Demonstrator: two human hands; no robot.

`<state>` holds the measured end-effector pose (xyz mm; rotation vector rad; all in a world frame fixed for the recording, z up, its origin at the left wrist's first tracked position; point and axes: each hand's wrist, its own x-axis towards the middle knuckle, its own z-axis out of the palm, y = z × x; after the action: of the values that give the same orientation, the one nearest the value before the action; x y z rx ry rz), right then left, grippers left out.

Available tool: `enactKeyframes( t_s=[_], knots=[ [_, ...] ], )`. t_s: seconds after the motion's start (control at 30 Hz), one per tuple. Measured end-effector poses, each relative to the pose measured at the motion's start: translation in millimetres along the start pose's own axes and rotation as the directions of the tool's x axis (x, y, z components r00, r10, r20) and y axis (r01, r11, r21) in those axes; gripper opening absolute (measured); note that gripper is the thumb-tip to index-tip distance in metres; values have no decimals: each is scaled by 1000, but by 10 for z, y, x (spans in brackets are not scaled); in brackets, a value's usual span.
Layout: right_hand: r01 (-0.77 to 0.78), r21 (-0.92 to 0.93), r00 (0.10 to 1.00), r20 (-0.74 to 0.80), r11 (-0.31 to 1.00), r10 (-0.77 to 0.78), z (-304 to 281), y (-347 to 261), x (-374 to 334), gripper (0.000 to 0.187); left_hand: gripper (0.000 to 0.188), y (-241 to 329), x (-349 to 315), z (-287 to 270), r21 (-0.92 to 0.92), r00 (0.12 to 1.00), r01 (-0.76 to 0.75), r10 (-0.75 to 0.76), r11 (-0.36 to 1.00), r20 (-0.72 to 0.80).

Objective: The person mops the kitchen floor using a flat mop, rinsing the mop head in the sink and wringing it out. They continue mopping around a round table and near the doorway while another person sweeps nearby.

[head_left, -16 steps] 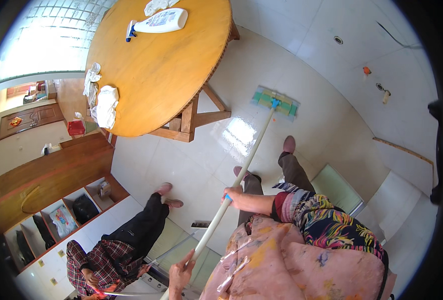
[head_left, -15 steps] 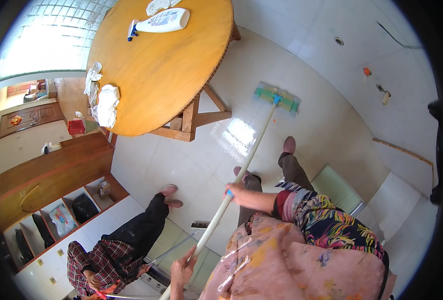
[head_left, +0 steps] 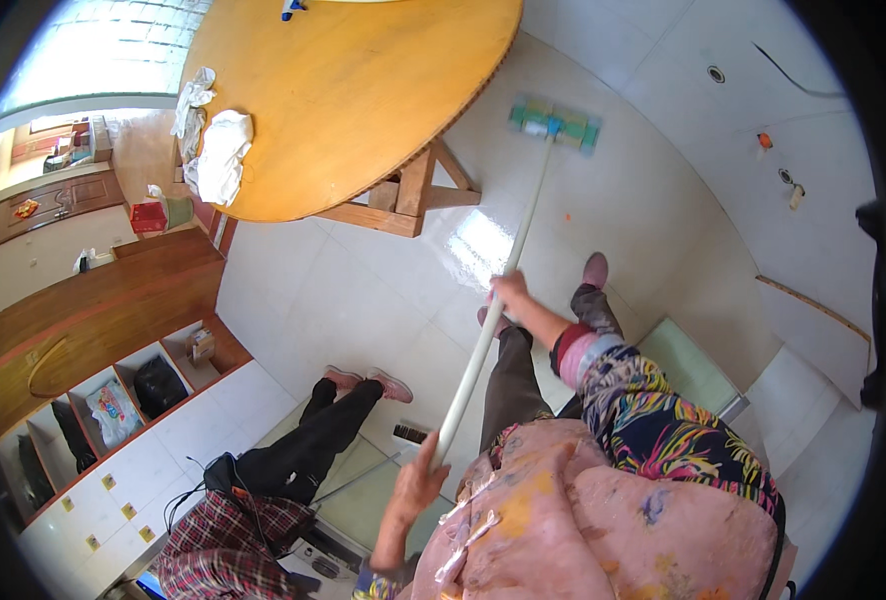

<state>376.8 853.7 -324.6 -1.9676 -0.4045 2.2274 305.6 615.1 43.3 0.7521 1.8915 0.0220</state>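
Note:
A flat mop with a long pale pole [head_left: 483, 345] slants away from me. My right hand [head_left: 507, 288] grips it partway along, and my left hand [head_left: 419, 484] is wrapped round its near end. The green mop head [head_left: 555, 128], slightly blurred, lies on the shiny tiled floor [head_left: 363, 290], between the round wooden table [head_left: 353, 110] and the right-hand wall. A blue joint links head and pole. My shoes stand behind the mop head, on either side of a line to its right and left.
Another person in a plaid shirt [head_left: 233, 545] and black trousers stands at lower left. White cloths [head_left: 225, 155] lie on the table's left edge. Open cubbies [head_left: 113, 412] hold bags. A dark brush [head_left: 409, 434] lies near my left hand; a glass panel [head_left: 685, 372] is at right.
Both my hands and the mop head have moved farther forward. The view has shifted, so the table sits higher. The other person has shifted and their feet are closer together.

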Motion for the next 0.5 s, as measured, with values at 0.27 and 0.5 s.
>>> enactKeyframes(
  t_s=[0.27, 0.5],
  knots=[
    [-286, 2, 943, 176, 958, 281, 862, 1345, -1431, 12, 65, -533, -1501, -751, 129, 948, 320, -318, 939, -33],
    [-287, 126, 949, 174, 950, 264, 1133, 1353, -1743, 12, 63, -839, -1591, -1324, 127, 988, 152, -147, 980, -45]
  ],
)
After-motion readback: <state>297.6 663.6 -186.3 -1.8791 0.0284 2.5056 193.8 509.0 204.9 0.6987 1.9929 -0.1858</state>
